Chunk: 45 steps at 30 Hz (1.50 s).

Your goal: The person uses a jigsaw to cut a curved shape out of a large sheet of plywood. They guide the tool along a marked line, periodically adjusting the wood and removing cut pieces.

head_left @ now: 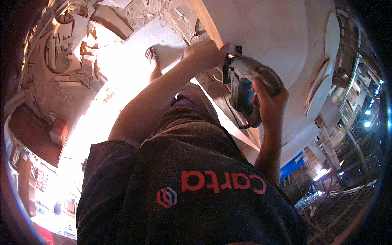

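**Two hands on a power saw at a board's edge**

The left hand [204,53] is closing on the front of a grey-and-blue handheld power saw [244,87]. The right hand [267,96] is gripping its rear handle. The saw is resting on a large pale wooden board [277,36], at its edge.
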Each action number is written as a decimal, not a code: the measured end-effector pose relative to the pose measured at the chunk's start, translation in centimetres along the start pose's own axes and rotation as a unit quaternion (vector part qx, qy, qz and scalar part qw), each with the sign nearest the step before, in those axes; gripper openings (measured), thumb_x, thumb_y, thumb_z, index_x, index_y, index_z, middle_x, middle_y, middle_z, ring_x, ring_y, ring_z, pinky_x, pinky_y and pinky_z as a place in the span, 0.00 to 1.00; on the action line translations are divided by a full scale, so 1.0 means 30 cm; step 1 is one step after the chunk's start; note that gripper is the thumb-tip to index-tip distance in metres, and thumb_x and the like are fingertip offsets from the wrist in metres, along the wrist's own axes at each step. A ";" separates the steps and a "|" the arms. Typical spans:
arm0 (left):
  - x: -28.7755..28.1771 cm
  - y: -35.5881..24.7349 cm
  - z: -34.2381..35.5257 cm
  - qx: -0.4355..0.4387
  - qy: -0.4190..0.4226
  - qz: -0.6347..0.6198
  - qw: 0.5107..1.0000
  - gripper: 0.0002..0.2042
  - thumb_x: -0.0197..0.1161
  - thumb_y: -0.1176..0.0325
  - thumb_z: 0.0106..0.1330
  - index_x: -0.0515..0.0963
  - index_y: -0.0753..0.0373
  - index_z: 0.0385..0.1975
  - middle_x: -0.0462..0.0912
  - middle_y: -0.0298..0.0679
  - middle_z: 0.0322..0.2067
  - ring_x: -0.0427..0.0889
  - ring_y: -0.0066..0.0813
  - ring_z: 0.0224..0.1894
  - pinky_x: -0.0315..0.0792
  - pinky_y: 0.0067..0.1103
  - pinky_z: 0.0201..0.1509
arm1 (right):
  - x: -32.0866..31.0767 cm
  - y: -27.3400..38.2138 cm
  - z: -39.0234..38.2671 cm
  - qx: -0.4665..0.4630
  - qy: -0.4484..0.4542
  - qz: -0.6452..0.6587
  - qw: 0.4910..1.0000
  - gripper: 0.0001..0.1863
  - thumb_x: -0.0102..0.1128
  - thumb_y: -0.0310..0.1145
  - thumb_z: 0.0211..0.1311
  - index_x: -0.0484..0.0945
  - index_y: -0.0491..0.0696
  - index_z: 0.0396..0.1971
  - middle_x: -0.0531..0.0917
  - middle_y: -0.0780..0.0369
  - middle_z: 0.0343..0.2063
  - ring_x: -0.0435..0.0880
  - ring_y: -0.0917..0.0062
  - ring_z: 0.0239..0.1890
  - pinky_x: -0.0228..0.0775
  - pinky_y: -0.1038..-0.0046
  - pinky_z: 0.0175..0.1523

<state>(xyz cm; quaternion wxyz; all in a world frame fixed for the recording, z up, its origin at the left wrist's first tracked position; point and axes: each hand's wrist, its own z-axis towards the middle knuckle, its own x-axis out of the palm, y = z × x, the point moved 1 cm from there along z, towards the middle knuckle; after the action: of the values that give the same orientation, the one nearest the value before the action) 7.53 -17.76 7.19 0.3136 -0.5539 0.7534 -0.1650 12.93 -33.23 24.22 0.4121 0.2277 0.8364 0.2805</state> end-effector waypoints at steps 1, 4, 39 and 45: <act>-0.019 0.015 -0.016 0.000 0.023 0.009 1.000 0.37 0.46 0.34 0.73 0.86 0.68 0.43 0.88 0.53 0.41 0.88 0.51 0.47 0.79 0.43 0.52 | -0.003 -0.002 0.000 0.002 -0.002 0.001 1.000 0.21 0.72 0.31 0.61 0.80 0.41 0.53 0.85 0.65 0.28 0.76 0.86 0.18 0.68 0.81 0.23; 0.031 0.278 0.048 0.103 0.020 0.107 0.989 0.34 0.53 0.36 0.70 0.86 0.68 0.42 0.88 0.52 0.39 0.88 0.49 0.45 0.80 0.39 0.51 | 0.000 -0.001 0.008 -0.014 0.023 -0.022 0.999 0.22 0.72 0.31 0.61 0.80 0.40 0.54 0.86 0.63 0.30 0.78 0.85 0.20 0.70 0.80 0.25; -0.159 0.410 -0.576 0.177 -0.138 -0.726 0.650 0.11 0.51 0.61 0.80 0.66 0.50 0.57 0.77 0.35 0.38 0.72 0.21 0.31 0.65 0.18 0.29 | -0.201 -0.213 -0.193 -0.158 0.128 0.071 0.976 0.33 0.74 0.28 0.52 0.76 0.43 0.62 0.84 0.55 0.54 0.83 0.68 0.55 0.74 0.65 0.62; -0.144 0.388 -0.574 0.190 -0.083 -0.733 0.648 0.08 0.55 0.64 0.77 0.72 0.54 0.51 0.76 0.35 0.40 0.73 0.25 0.38 0.69 0.20 0.35 | -0.255 -0.203 -0.198 -0.174 0.099 0.086 0.976 0.32 0.70 0.22 0.54 0.77 0.44 0.63 0.87 0.60 0.48 0.84 0.83 0.36 0.75 0.81 0.36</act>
<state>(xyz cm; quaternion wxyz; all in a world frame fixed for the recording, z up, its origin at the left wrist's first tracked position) -11.45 -11.56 14.39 0.2501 -0.8650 0.0243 -0.4344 11.42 -44.08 27.50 0.3349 0.1946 0.7888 0.4772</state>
